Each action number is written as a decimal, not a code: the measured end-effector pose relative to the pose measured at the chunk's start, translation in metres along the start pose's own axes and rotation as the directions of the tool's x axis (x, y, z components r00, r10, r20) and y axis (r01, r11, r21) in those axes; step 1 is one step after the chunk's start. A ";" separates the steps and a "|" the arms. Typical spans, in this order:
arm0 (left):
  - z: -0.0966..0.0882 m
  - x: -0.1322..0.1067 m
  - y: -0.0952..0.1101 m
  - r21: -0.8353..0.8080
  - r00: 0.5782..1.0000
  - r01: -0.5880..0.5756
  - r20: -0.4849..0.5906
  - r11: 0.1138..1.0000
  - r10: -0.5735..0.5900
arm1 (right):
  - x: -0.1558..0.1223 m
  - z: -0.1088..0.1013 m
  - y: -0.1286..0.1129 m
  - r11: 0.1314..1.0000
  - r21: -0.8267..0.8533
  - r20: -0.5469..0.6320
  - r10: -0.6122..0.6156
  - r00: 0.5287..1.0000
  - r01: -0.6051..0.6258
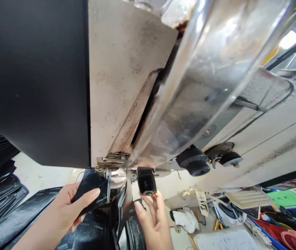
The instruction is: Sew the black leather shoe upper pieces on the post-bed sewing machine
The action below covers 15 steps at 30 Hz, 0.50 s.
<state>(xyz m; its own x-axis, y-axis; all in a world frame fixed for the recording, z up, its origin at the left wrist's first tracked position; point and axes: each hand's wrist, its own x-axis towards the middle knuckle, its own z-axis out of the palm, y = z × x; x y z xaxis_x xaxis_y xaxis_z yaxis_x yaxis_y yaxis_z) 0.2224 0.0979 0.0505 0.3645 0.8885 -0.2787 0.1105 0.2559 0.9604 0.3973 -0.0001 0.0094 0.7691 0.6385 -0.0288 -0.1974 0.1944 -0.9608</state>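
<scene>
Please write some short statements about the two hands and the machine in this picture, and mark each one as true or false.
1. The left hand grips a black piece of material beside the metal foot. True.
2. The right hand is closed around a pair of scissors. False: its fingers are spread open just below a black cylindrical part, and it holds no tool.
3. The machine body is bright red. False: it is off-white with dark stains.
4. Papers lie at the lower right. True.
</scene>
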 end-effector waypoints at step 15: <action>-0.011 0.046 0.025 -0.085 0.995 -0.070 0.061 0.994 0.075 | 0.026 0.017 -0.027 0.976 0.186 0.262 0.063 0.963 -0.114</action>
<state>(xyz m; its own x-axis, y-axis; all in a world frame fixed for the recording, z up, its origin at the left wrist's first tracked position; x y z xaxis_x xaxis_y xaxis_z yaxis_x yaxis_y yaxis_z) 0.2320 0.1496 0.0614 0.4278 0.8802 -0.2056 0.0062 0.2246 0.9744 0.4122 0.0234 0.0393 0.5690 0.8222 -0.0156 -0.3931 0.2553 -0.8834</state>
